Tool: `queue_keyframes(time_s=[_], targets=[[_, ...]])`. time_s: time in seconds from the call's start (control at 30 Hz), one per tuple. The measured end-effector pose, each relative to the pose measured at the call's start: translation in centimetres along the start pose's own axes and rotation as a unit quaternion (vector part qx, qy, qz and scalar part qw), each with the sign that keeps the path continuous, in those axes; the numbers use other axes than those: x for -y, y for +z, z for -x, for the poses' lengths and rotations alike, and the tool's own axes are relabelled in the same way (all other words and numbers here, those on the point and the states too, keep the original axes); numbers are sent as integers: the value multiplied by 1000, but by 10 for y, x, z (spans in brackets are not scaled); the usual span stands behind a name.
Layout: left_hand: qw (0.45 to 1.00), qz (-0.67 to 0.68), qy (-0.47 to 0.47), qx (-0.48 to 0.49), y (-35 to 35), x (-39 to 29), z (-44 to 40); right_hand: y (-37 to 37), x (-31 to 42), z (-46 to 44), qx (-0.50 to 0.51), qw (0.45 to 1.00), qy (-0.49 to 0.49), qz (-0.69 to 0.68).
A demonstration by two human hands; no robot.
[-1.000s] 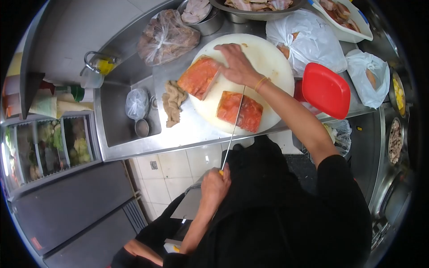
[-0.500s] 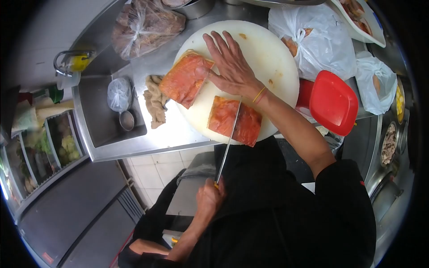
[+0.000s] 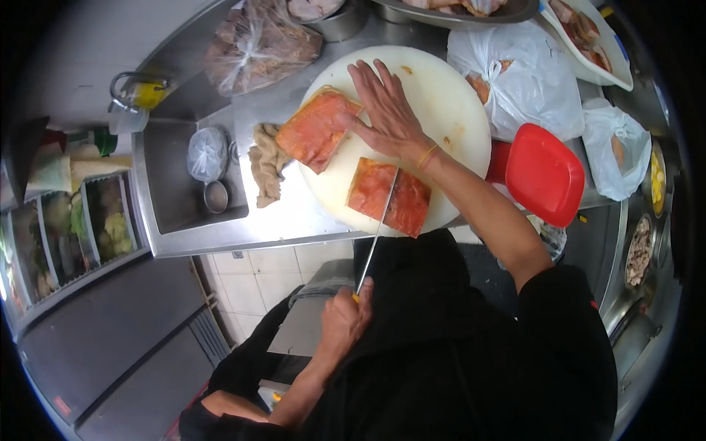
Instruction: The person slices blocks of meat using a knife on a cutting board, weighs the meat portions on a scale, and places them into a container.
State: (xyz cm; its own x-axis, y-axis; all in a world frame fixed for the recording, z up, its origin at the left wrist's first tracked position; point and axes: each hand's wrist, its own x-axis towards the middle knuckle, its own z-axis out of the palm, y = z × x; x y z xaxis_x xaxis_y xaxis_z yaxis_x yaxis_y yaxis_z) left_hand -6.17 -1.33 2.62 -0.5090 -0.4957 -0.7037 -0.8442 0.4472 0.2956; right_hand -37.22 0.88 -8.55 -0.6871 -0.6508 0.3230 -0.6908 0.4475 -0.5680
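My left hand [image 3: 343, 317] is wrapped around the handle of a long, thin-bladed knife [image 3: 377, 239]; a bit of yellow shows at the grip. The blade lies across the nearer slab of reddish, glossy-skinned meat [image 3: 409, 200], on a round white cutting board [image 3: 448, 169]. My right hand [image 3: 390, 114] is spread flat over the board, back upward, a yellow band at its wrist. Its thumb overlaps the edge of a second slab of meat [image 3: 316, 131], further left. How firmly the thumb touches is hidden.
A brown cloth [image 3: 267, 165] lies between board and sink [image 3: 158, 191]. Behind stand a clear bag of brown food [image 3: 254, 51] and a white bag [image 3: 515, 81]. Right of the board sits a red plastic container [image 3: 546, 175]. A gas-style row of metal food pans [image 3: 638, 253] lines the far right.
The camera view has shifted slightly, so the surroundings sit a little further right and lower at the left. Hands, knife and both slabs keep nearly the same arrangement.
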Motion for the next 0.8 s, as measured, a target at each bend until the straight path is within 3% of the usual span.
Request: queue_keyframes(time_s=[0.17,0.3,0.8], targets=[[997,74,-7,11,4,8,-2,0,2,-1,24,999,-15,43],[979,133,-93,122,-9,2,-9,1,3,1,34,999,-2,19],[993,35,-52,98,-15,-9,-7,14,-15,-1,53,996,46,-59]])
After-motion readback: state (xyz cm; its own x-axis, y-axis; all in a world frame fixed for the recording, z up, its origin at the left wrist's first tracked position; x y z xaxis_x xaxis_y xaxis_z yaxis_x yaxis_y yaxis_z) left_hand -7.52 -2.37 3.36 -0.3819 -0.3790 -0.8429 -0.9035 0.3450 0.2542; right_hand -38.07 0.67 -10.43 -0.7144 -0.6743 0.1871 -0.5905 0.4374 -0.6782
